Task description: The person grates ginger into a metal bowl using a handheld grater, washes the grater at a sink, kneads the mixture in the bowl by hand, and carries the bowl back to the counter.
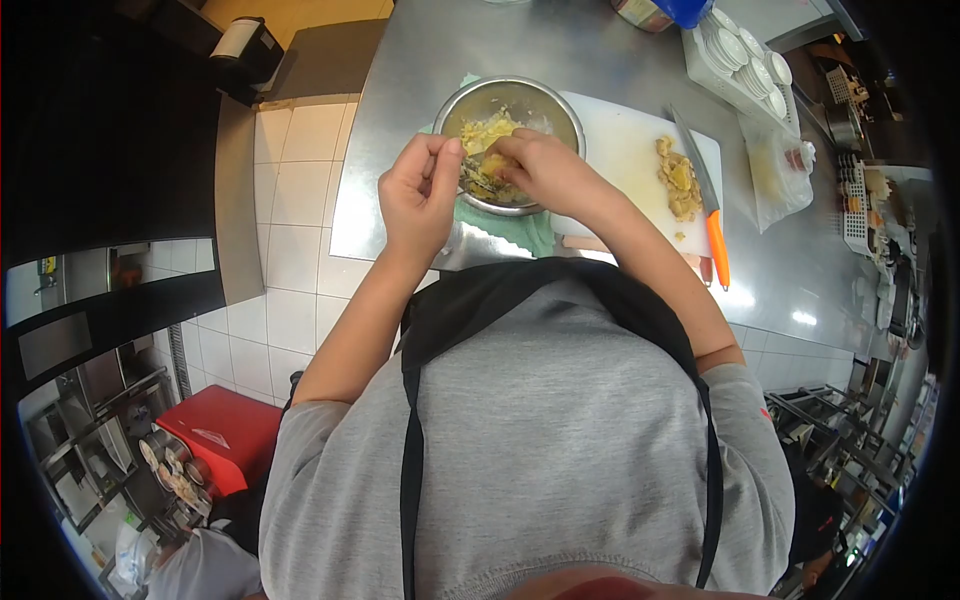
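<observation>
Less spills if we work low: our right hand (543, 172) pinches soft yellow food (487, 131) inside the round steel bowl (548, 103); our left hand (418, 192) presses fingertips together, its hold unclear.

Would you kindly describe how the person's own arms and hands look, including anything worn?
Short grey fabric sleeves cover the upper arms, with a small red mark on the right. Below them, the left hand and right hand are ungloved, and no watch shows.
</observation>
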A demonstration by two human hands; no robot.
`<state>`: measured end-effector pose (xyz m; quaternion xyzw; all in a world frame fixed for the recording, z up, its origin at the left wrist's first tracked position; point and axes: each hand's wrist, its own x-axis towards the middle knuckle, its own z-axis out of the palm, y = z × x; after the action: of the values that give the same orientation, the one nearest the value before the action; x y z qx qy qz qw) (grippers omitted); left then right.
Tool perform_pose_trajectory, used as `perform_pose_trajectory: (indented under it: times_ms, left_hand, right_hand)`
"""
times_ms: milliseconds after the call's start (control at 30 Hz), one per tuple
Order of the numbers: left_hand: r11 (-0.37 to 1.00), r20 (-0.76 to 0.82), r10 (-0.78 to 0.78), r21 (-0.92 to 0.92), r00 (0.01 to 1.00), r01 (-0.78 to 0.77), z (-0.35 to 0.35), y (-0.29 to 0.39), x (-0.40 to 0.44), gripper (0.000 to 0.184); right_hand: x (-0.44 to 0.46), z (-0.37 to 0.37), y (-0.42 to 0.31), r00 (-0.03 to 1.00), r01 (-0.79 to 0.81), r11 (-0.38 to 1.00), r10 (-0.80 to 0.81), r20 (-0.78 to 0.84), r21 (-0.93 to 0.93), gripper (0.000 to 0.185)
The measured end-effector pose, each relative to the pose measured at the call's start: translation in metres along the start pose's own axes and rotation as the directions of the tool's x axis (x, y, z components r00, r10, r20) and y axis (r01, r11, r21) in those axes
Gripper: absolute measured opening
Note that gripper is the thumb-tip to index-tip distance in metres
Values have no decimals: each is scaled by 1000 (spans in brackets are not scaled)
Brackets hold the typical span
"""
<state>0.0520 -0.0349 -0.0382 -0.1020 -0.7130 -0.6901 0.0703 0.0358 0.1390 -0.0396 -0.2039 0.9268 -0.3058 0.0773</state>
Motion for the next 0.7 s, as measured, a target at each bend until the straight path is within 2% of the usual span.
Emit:
perform_pose_trajectory:
  times_ms: [33,100,133,200,300,367,433,467,500,567,600,700]
  left_hand:
    - [1000,13,2,4,1000,-2,0,-1,-2,16]
    - [1000,19,0,-19,1000,0,2,1,-1,16]
    - [999,19,-12,-34,1000,13,2,2,-4,15]
    - [1000,-10,10,3,1000,-10,5,3,-7,15]
    - [998,-32,35,50,999,-34,8,3,-12,14]
    - [998,-18,44,55,999,-43,9,2,-15,14]
    - [998,-27,53,36,998,-52,11,2,-14,13]
    - [998,-25,49,38,998,-48,10,3,-17,13]
    - [994,5,81,77,997,-81,9,5,-17,14]
    - [988,33,105,110,994,-108,9,5,-16,15]
    - [989,31,96,106,995,-99,8,4,-16,15]
    - [991,7,84,103,996,-84,11,2,-17,13]
  right_hand:
    - [0,5,2,1000,-7,1000,7,0,5,23]
    - [7,12,17,985,-169,985,168,-27,-43,23]
    - [6,15,22,984,-175,984,174,-27,-42,23]
    - [13,15,21,990,-140,978,141,-3,-156,21]
    - [1,11,0,994,-95,994,92,-56,-50,18]
    - [3,23,17,987,-150,987,146,-65,-53,18]
    - [13,32,39,980,-199,952,192,-54,-231,20]
    - [13,33,42,982,-187,954,177,-64,-236,20]
    - [12,28,30,984,-179,955,168,-66,-238,20]
    - [-4,17,4,989,-117,991,112,-94,-57,17]
    - [-8,14,-4,989,-91,994,84,-122,-55,16]
    - [3,24,15,982,-150,985,139,-129,-82,17]
